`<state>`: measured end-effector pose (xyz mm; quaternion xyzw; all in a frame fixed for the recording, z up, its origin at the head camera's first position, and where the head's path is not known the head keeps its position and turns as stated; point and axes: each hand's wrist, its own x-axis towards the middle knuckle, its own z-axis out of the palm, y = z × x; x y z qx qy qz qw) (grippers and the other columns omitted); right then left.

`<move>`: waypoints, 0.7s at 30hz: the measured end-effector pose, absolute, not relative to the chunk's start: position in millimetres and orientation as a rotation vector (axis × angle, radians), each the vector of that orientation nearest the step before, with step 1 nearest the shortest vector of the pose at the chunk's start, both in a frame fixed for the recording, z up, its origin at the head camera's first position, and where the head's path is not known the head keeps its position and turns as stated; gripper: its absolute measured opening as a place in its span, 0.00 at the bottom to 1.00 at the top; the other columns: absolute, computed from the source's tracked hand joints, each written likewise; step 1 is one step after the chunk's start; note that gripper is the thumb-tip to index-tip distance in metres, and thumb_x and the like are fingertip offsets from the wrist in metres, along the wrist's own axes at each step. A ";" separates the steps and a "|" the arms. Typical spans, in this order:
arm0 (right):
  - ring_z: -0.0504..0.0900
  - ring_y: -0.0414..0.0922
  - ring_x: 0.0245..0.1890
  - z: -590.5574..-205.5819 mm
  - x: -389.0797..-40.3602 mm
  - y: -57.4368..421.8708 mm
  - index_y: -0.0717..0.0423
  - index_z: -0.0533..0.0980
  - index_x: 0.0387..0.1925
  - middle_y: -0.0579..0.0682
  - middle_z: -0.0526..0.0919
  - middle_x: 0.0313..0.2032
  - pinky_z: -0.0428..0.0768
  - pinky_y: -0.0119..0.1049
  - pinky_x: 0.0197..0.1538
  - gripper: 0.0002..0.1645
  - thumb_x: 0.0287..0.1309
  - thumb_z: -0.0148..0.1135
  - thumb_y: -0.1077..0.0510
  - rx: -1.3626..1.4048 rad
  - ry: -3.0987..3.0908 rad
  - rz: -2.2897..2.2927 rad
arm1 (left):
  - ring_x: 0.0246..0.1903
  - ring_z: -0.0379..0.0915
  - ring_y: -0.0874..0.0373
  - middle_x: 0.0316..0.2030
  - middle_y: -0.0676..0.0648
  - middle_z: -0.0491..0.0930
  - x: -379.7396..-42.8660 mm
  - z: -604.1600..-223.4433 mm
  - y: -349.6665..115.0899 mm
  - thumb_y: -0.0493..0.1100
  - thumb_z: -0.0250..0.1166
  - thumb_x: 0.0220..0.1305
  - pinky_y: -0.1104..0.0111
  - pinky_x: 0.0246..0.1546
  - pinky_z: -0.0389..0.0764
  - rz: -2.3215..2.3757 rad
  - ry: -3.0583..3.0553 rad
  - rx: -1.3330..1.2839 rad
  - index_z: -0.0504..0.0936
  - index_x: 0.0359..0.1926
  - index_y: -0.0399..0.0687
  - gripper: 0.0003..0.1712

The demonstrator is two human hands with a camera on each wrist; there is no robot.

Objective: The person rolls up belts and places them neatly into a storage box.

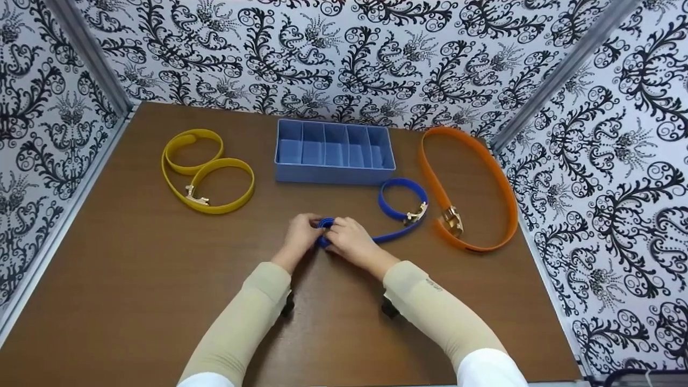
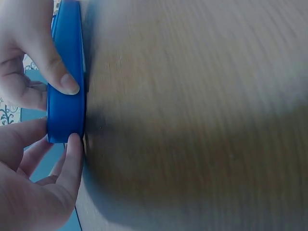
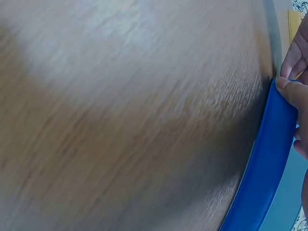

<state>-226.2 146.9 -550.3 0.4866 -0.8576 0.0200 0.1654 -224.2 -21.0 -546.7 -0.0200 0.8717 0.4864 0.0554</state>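
A blue belt [image 1: 395, 235] lies on the table, its near end wound into a small coil [image 1: 325, 222] between both hands. On the coil's left side, my left hand [image 1: 302, 232] holds it with fingertips at its edges. From the right, my right hand [image 1: 352, 241] grips the coil, and the left wrist view shows its thumb [image 2: 69, 83] pressed flat on the blue strap [image 2: 65, 113]. The belt runs right from the hands into a loose loop with a gold buckle [image 1: 415, 214]. In the right wrist view the strap [image 3: 269, 154] stands on edge.
A blue-grey tray [image 1: 334, 174] with several compartments stands behind the hands. A yellow belt [image 1: 228, 208] lies looped at left, with a buckle [image 1: 196, 196]. At right lies an orange belt [image 1: 505, 188] with a gold buckle [image 1: 452, 220]. Patterned walls [image 1: 322, 48] surround the table [image 1: 134, 301].
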 end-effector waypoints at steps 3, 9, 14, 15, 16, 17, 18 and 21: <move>0.75 0.47 0.35 -549.1 -227.8 147.6 0.56 0.84 0.36 0.49 0.85 0.33 0.73 0.40 0.38 0.16 0.49 0.75 0.50 1.397 -2.442 0.074 | 0.42 0.80 0.49 0.41 0.41 0.84 -223.6 -544.9 -20.9 0.35 0.70 0.57 0.61 0.43 0.80 1.450 2.687 -0.087 0.84 0.49 0.37 0.17; 0.76 0.49 0.41 -549.6 -233.6 156.0 0.56 0.85 0.38 0.50 0.84 0.37 0.74 0.43 0.45 0.17 0.46 0.77 0.52 1.479 -2.389 0.167 | 0.41 0.81 0.50 0.41 0.43 0.85 -223.8 -542.2 -20.3 0.37 0.71 0.57 0.61 0.41 0.81 1.387 2.729 -0.115 0.86 0.45 0.40 0.14; 0.75 0.53 0.48 -549.7 -237.5 169.1 0.56 0.83 0.42 0.54 0.79 0.45 0.72 0.48 0.54 0.24 0.45 0.77 0.48 1.500 -2.360 0.251 | 0.46 0.80 0.50 0.42 0.44 0.85 -227.7 -539.2 -22.7 0.36 0.69 0.59 0.60 0.47 0.79 1.311 2.718 -0.021 0.88 0.44 0.44 0.11; 0.74 0.53 0.49 -549.5 -238.0 172.2 0.57 0.83 0.44 0.55 0.79 0.47 0.72 0.49 0.55 0.27 0.44 0.78 0.47 1.494 -2.366 0.262 | 0.47 0.79 0.50 0.43 0.45 0.85 -228.8 -538.9 -23.3 0.36 0.69 0.60 0.59 0.48 0.78 1.296 2.709 0.003 0.88 0.44 0.44 0.11; 0.74 0.53 0.50 -549.3 -238.4 175.3 0.57 0.82 0.46 0.55 0.78 0.49 0.71 0.49 0.56 0.29 0.44 0.78 0.46 1.486 -2.376 0.268 | 0.48 0.79 0.50 0.44 0.45 0.85 -229.8 -538.4 -24.1 0.36 0.68 0.60 0.59 0.50 0.77 1.280 2.701 0.029 0.88 0.44 0.45 0.11; 0.74 0.53 0.51 -549.1 -238.7 178.4 0.58 0.81 0.49 0.56 0.77 0.50 0.71 0.49 0.57 0.32 0.43 0.78 0.45 1.475 -2.394 0.266 | 0.49 0.78 0.50 0.44 0.45 0.85 -230.7 -538.2 -24.9 0.35 0.68 0.60 0.59 0.52 0.76 1.269 2.692 0.059 0.88 0.45 0.45 0.11; 0.74 0.53 0.51 -548.9 -238.8 181.7 0.58 0.80 0.51 0.56 0.77 0.51 0.70 0.49 0.58 0.35 0.43 0.78 0.44 1.466 -2.414 0.259 | 0.50 0.78 0.49 0.45 0.44 0.85 -231.5 -538.1 -25.6 0.35 0.68 0.60 0.58 0.53 0.75 1.265 2.678 0.093 0.88 0.45 0.44 0.11; 0.73 0.53 0.53 -549.2 -239.2 192.1 0.58 0.78 0.55 0.57 0.76 0.54 0.69 0.49 0.59 0.40 0.41 0.78 0.42 1.442 -2.451 0.229 | 0.52 0.76 0.48 0.47 0.43 0.84 -233.5 -538.5 -27.2 0.32 0.66 0.61 0.58 0.56 0.73 1.254 2.618 0.203 0.87 0.46 0.41 0.13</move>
